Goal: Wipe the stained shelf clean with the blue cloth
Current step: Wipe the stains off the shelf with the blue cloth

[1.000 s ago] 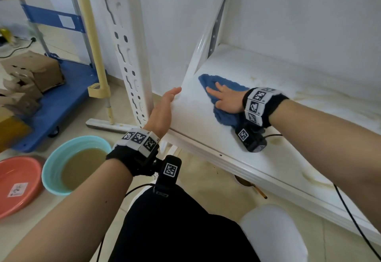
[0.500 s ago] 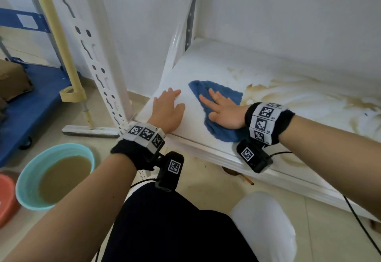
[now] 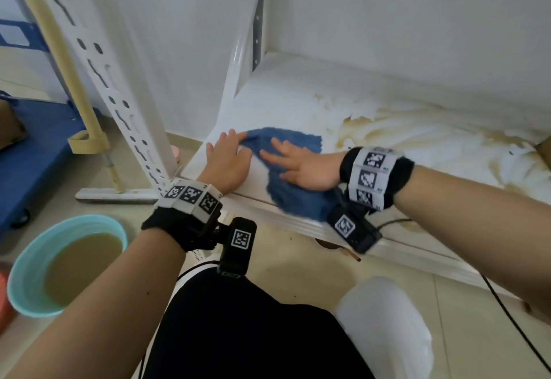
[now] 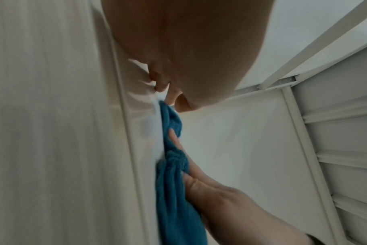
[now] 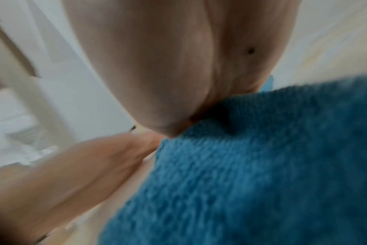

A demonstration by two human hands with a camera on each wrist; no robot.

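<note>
The blue cloth (image 3: pixel 293 199) lies crumpled on the white shelf (image 3: pixel 286 104) near its front left corner, and its near part reaches the front edge. My right hand (image 3: pixel 298 165) presses flat on the cloth with fingers spread. My left hand (image 3: pixel 228 156) lies flat on the shelf corner, its fingertips touching the cloth's left edge. Brown stains (image 3: pixel 414 131) cover the shelf to the right of the cloth. In the left wrist view my left hand (image 4: pixel 178 58) meets the cloth (image 4: pixel 172 190), with my right hand (image 4: pixel 212 192) on it. The blurred right wrist view shows my right hand (image 5: pixel 168 66) on the cloth (image 5: pixel 262 165).
A teal basin (image 3: pixel 21 298) of murky brown water stands on the floor at the left, beside a red basin (image 3: pixel 2 298). A white perforated upright (image 3: pixel 119 95) rises left of the shelf. A blue cart (image 3: pixel 35 164) is further left. A cardboard corner (image 3: pixel 545 152) shows at the right.
My left hand has moved from the shelf's side edge onto the shelf, up to the cloth. My right hand has slid the cloth nearer the front edge. The view has swung right.
</note>
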